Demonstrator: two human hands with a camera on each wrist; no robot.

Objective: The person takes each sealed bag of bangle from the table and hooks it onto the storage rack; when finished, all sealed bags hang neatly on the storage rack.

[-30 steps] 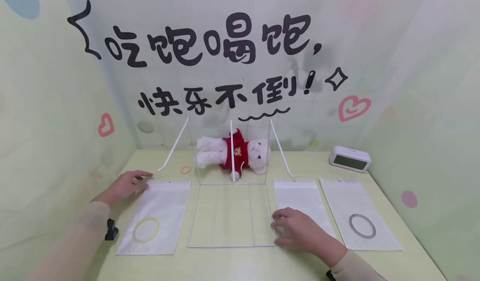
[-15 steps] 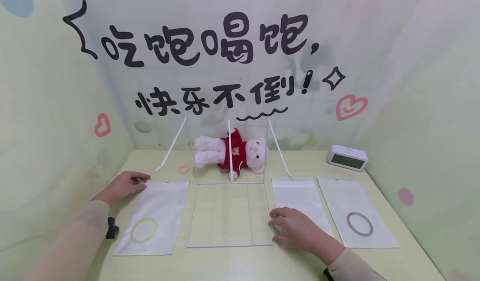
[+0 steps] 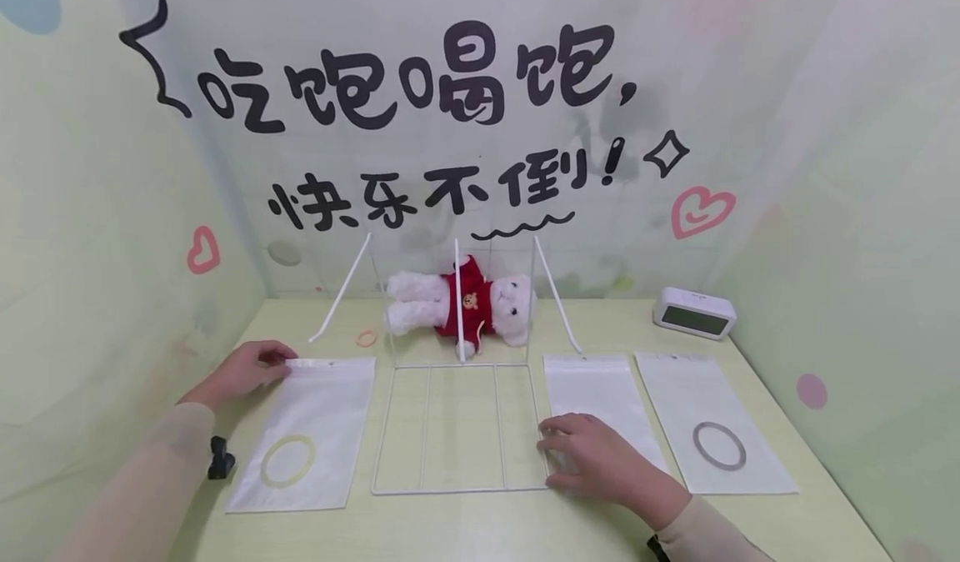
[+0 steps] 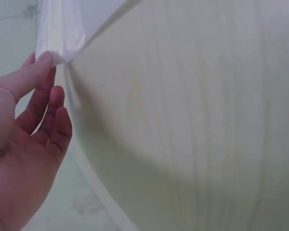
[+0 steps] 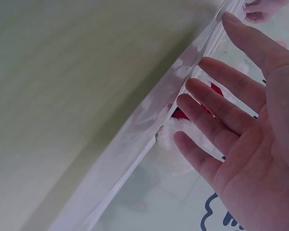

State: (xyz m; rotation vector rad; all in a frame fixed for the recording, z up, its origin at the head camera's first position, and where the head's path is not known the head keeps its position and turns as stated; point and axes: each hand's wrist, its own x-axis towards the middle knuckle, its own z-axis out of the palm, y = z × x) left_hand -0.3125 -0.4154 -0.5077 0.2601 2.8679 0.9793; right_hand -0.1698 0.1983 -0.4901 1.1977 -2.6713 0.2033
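Note:
My left hand (image 3: 243, 372) is at the upper left corner of the left white zip bag (image 3: 326, 412). In the left wrist view its thumb and forefinger pinch that corner (image 4: 61, 57), and the other fingers curl loosely. A pale yellow ring (image 3: 287, 484) shows at the bag's lower part. My right hand (image 3: 603, 462) rests with fingers extended at the right side of the white wire rack (image 3: 457, 490), overlapping the middle white zip bag (image 3: 596, 391). Its fingers and thumb stand spread apart in the right wrist view, with nothing between them.
Far right lies another white zip bag (image 3: 750, 399) with a grey ring (image 3: 698, 445). Behind the rack's upright bars a white plush toy (image 3: 510, 312) in a red top lies sideways. A small orange ring (image 3: 360, 338) and a white digital clock (image 3: 696, 313) sit toward the back wall.
The left hand's forefinger has drawn in from its stretched position to the bag corner. The right hand stays beside the rack, and the head view has shifted slightly.

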